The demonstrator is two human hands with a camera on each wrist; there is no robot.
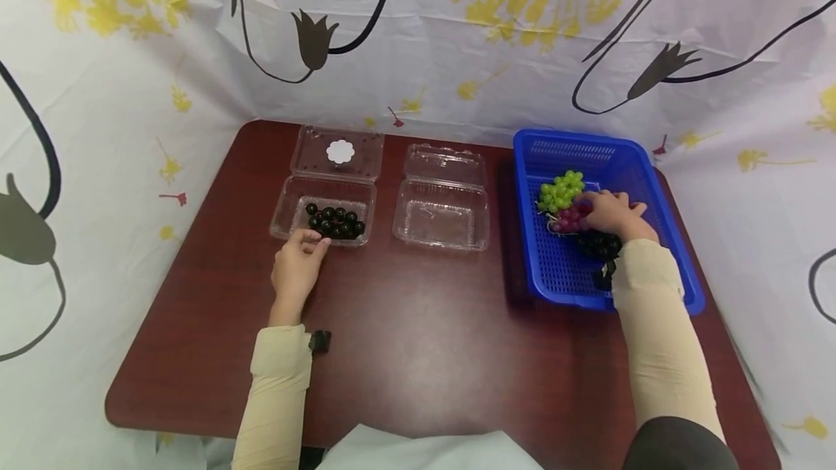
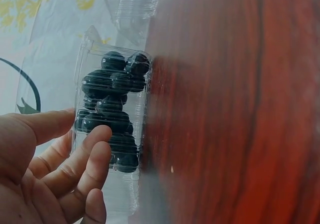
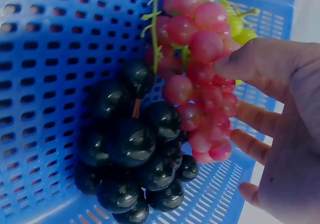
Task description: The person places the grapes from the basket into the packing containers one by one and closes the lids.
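In the blue basket, my right hand (image 1: pixel 609 213) is at a bunch of red grapes (image 3: pixel 202 84), its thumb on one side and its fingertips partly hidden behind the fruit. Green grapes (image 1: pixel 562 191) lie beyond that bunch, and a bunch of black grapes (image 3: pixel 132 144) sits on the near side. My left hand (image 1: pixel 298 272) is at the front wall of a clear clamshell box (image 1: pixel 279 216), fingers loosely bent and holding nothing visible. Inside that box rests another bunch of black grapes (image 2: pixel 112 101).
The blue basket (image 1: pixel 532 267) stands at the table's right side. A second clear clamshell box (image 1: pixel 443 244), lid folded back, stands between the filled box and the basket. A white scalloped label (image 1: pixel 340 151) is on the left lid. The brown table (image 1: pixel 418 354) meets a patterned curtain behind.
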